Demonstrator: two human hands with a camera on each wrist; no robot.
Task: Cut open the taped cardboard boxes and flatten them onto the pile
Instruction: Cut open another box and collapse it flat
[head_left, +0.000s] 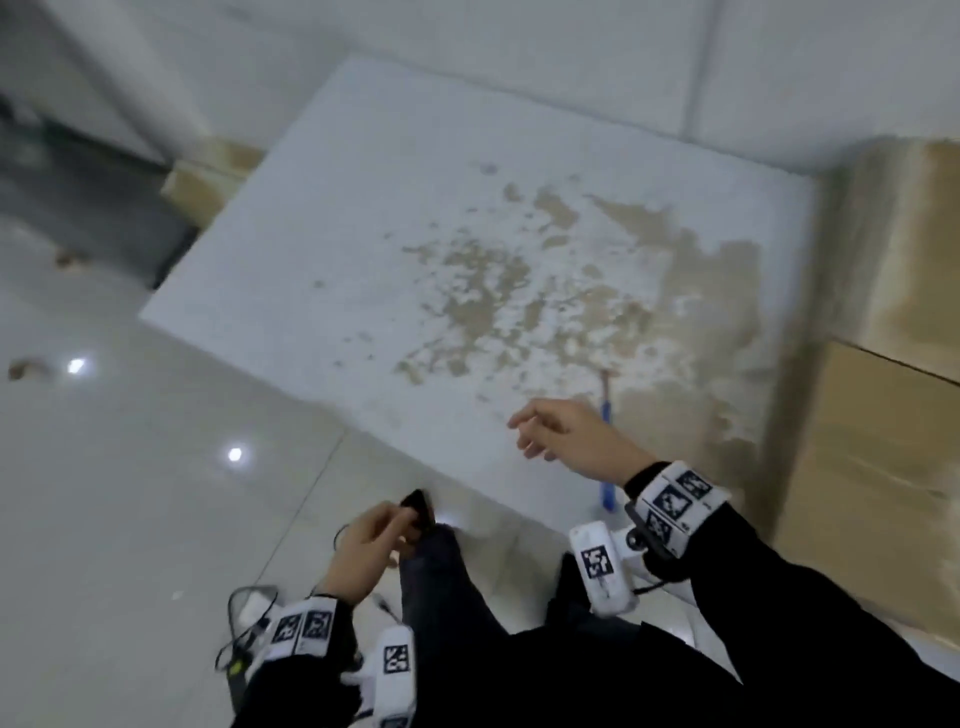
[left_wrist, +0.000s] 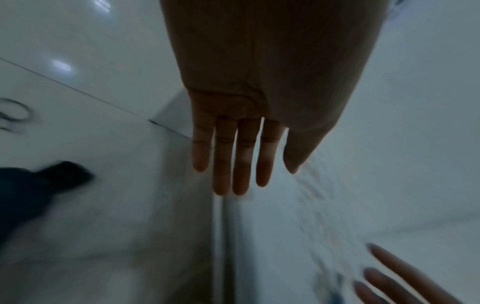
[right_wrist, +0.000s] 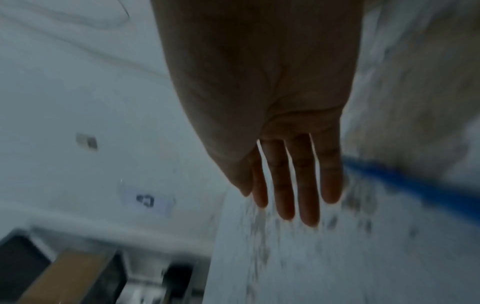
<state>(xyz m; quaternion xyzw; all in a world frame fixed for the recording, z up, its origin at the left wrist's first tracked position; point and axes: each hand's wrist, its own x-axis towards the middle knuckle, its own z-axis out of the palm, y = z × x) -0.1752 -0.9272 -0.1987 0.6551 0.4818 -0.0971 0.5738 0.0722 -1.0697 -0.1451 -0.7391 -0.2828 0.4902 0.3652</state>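
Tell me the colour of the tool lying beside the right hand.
Blue tool; clearest in the right wrist view.

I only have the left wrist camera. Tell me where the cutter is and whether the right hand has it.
Observer: The blue-handled cutter lies on the white-faced sheet. In the head view the right hand covers its middle.
Operator: Report that hand's grip.
Observer: No grip. The right wrist view shows its fingers straight and holding nothing.
Operator: Name the nearest boxes.
Observer: Along the sheet's right edge stand brown cardboard boxes.
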